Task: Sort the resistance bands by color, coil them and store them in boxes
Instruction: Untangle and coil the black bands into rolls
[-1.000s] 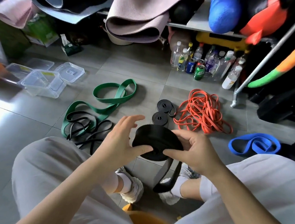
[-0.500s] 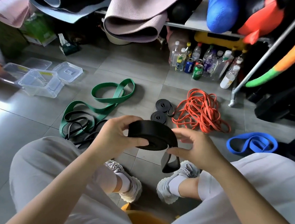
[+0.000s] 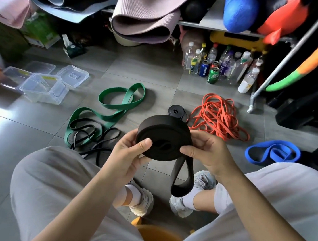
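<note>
A wide black resistance band (image 3: 164,138) is wound into a thick coil held above the floor between my knees. My left hand (image 3: 126,156) grips its left side, thumb on top. My right hand (image 3: 207,152) grips its right side, thumb pressed on the coil face. A short loose loop of the band (image 3: 183,177) hangs down from the coil. On the floor lie green bands (image 3: 117,105), thin black bands (image 3: 94,138), a small coiled black band (image 3: 176,110), a heap of orange bands (image 3: 219,117) and a blue band (image 3: 271,152).
Clear plastic boxes (image 3: 42,88) and a lid (image 3: 72,75) stand at the left. Bottles and cans (image 3: 215,66) line the back under a shelf with rolled mats (image 3: 143,18). A metal rack leg (image 3: 252,103) stands at right. My shoes (image 3: 142,200) sit below the coil.
The coil tilted so its flat face shows, and both hands shifted their grip round it. The hanging tail now falls longer below the right hand.
</note>
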Available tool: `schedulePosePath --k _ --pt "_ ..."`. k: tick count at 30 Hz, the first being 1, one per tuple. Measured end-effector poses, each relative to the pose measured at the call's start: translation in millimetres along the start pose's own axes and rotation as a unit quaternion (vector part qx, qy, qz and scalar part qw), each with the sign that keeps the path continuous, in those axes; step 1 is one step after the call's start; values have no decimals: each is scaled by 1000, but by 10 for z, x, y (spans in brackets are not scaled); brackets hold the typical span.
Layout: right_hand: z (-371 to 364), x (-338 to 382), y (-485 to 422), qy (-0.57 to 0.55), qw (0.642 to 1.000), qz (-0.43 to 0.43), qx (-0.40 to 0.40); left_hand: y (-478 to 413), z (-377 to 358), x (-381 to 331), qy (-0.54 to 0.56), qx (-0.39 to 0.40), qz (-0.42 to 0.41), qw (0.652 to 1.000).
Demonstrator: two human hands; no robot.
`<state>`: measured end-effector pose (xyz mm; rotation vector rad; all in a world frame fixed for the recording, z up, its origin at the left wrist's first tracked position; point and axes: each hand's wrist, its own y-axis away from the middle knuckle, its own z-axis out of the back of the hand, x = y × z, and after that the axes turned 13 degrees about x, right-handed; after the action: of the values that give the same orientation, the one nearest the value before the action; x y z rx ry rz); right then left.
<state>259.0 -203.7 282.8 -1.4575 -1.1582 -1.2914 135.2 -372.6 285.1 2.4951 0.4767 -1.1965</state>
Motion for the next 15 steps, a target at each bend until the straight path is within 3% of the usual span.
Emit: schedulePosePath --k 3,5,6,8,12,13,15 --pt "28 14 14 26 999 2 -22 -2 -14 74 28 6 33 999" --pt "61 16 35 35 999 -13 -24 -30 -20 25 -97 -14 57 994" --pt "74 14 45 45 999 -23 -20 -55 -21 -37 -220 -23 58 973" --pt "84 15 53 76 996 -38 -4 -108 -55 -190 -445 -35 39 894" --pt "26 4 6 123 990 -62 20 -217 -190 -364 -653 66 80 750" --pt "11 -1 -9 116 991 -61 18 -238 -199 -374 -673 76 94 730" --pt "-10 -10 -31 93 994 -55 0 -269 -174 -385 -650 64 100 750"
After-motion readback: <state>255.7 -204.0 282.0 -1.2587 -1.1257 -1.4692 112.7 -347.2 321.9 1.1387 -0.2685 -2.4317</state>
